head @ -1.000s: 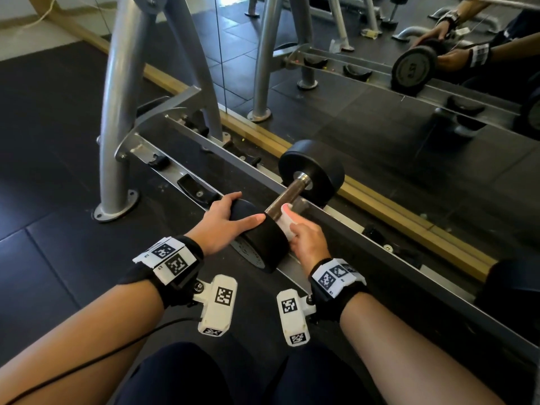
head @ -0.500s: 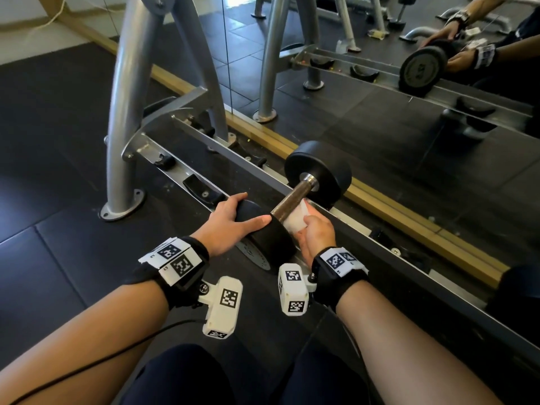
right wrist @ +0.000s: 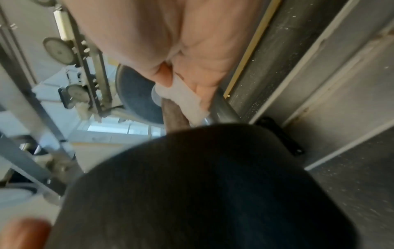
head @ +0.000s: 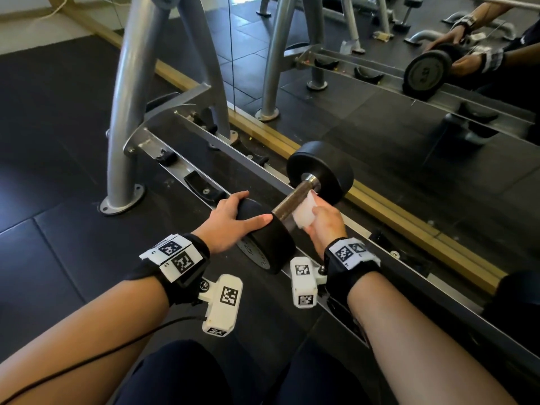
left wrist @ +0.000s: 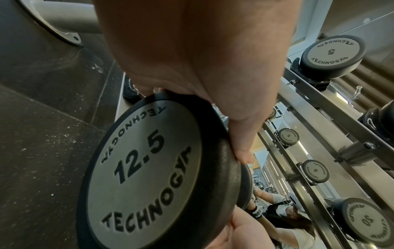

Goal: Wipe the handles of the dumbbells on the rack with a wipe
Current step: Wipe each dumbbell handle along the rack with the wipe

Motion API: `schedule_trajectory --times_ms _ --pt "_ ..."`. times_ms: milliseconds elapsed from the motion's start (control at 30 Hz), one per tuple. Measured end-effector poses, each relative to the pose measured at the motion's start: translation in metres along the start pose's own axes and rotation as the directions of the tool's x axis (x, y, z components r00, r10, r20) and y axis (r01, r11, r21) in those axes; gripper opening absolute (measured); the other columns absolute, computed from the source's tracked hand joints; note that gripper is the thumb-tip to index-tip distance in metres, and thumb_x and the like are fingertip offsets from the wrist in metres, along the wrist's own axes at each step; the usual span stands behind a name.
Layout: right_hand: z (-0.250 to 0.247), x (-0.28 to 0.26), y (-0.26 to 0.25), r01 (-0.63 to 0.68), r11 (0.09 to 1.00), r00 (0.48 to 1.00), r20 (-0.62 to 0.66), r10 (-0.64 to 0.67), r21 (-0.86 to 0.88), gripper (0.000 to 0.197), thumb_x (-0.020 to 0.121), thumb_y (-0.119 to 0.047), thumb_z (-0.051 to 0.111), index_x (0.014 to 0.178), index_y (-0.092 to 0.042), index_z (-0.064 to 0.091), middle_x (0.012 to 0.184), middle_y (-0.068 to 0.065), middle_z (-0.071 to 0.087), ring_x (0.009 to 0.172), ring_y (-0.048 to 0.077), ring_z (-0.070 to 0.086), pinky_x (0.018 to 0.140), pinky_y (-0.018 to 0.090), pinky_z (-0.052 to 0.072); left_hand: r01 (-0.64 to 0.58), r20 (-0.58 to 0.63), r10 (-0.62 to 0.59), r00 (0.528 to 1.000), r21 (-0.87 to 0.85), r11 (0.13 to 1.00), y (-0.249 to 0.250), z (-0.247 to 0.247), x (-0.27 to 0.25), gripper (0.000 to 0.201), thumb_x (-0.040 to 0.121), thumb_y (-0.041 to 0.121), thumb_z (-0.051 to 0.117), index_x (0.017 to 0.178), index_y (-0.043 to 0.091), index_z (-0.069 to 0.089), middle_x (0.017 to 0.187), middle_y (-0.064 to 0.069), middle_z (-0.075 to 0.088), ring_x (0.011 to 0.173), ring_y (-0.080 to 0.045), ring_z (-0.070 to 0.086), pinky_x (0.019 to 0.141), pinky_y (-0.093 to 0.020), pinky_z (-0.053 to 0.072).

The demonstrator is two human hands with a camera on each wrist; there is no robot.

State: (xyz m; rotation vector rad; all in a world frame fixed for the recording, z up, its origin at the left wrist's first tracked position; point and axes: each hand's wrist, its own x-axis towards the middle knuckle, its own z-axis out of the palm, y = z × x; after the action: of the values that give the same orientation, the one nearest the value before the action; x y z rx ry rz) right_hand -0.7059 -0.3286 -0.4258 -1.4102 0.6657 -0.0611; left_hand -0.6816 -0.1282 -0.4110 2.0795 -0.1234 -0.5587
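A black dumbbell [head: 320,171] marked 12.5 [left wrist: 145,176] lies across the lowest rail of the grey rack [head: 187,147]. Its metal handle [head: 289,201] runs between the two heads. My left hand [head: 230,222] grips the near head [head: 271,244], thumb over the top and fingers round its left side. My right hand [head: 324,223] holds a white wipe [head: 305,211] wrapped against the right side of the handle [right wrist: 173,116], about midway along it. The wipe [right wrist: 185,101] shows under the fingers in the right wrist view.
A mirror with a wooden base strip [head: 380,200] runs just behind the rack. Empty black cradles [head: 204,187] sit on the rail to the left. The rack's grey leg [head: 122,112] stands at the left. Higher shelves carry more dumbbells [left wrist: 332,55]. Black rubber floor [head: 52,171] lies to the left.
My right hand has slid the wipe along the handle, from beside the near head toward the far head. The left hand has stayed on the near head.
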Motion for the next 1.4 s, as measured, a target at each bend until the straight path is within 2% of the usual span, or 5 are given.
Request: schedule_trajectory --times_ms 233,500,667,1100,1400 --pt "-0.009 -0.028 0.000 0.034 0.976 0.994 0.110 -0.011 -0.213 0.009 0.073 -0.035 0.066 0.074 -0.033 0.074 0.066 -0.015 0.070 0.070 0.001 0.065 0.066 0.017 0.045 -0.011 -0.013 0.011 1.000 -0.006 1.000 -0.001 0.001 0.002 0.093 0.076 0.060 0.071 0.152 0.031 0.027 0.148 -0.003 0.035 0.132 -0.023 0.042 0.112 -0.043 0.041" --pt "-0.016 0.006 -0.054 0.550 0.634 0.830 0.267 -0.490 -0.545 0.038 0.101 -0.024 0.040 0.125 -0.041 0.064 0.090 -0.026 0.061 0.084 -0.007 0.061 0.067 0.003 0.046 -0.011 0.010 0.011 1.000 -0.012 1.000 -0.003 0.000 0.001 0.094 0.077 0.058 0.072 0.153 0.032 0.024 0.148 -0.003 0.035 0.132 -0.022 0.042 0.109 -0.039 0.042" --pt "-0.014 0.025 -0.050 0.651 0.148 0.753 0.610 -0.245 -0.744 0.050 0.100 -0.004 0.038 0.146 -0.021 0.046 0.147 0.010 0.049 0.135 0.029 0.047 0.113 0.039 0.037 -0.012 0.008 0.012 1.000 -0.013 1.000 -0.004 0.001 0.003 0.095 0.076 0.060 0.072 0.153 0.031 0.025 0.146 -0.003 0.037 0.131 -0.022 0.043 0.109 -0.039 0.042" --pt "-0.015 0.032 -0.052 0.721 -0.078 0.686 0.725 -0.056 -0.688 0.045 0.103 -0.007 0.044 0.146 -0.021 0.047 0.153 -0.002 0.044 0.146 0.016 0.031 0.118 0.028 0.017 -0.010 0.008 0.010 1.000 -0.017 1.000 -0.004 0.001 0.001 0.090 0.077 0.060 0.072 0.151 0.036 0.026 0.144 -0.001 0.038 0.131 -0.022 0.041 0.110 -0.047 0.041" --pt "0.004 0.043 -0.087 0.543 0.478 0.839 0.472 -0.270 -0.691 0.031 0.105 -0.035 0.041 0.106 -0.030 0.071 0.103 -0.006 0.067 0.100 0.011 0.063 0.078 0.020 0.041 0.005 -0.002 -0.005 1.000 -0.005 1.000 -0.002 0.001 -0.001 0.091 0.078 0.060 0.071 0.152 0.035 0.024 0.146 -0.001 0.035 0.136 -0.024 0.036 0.113 -0.049 0.037"
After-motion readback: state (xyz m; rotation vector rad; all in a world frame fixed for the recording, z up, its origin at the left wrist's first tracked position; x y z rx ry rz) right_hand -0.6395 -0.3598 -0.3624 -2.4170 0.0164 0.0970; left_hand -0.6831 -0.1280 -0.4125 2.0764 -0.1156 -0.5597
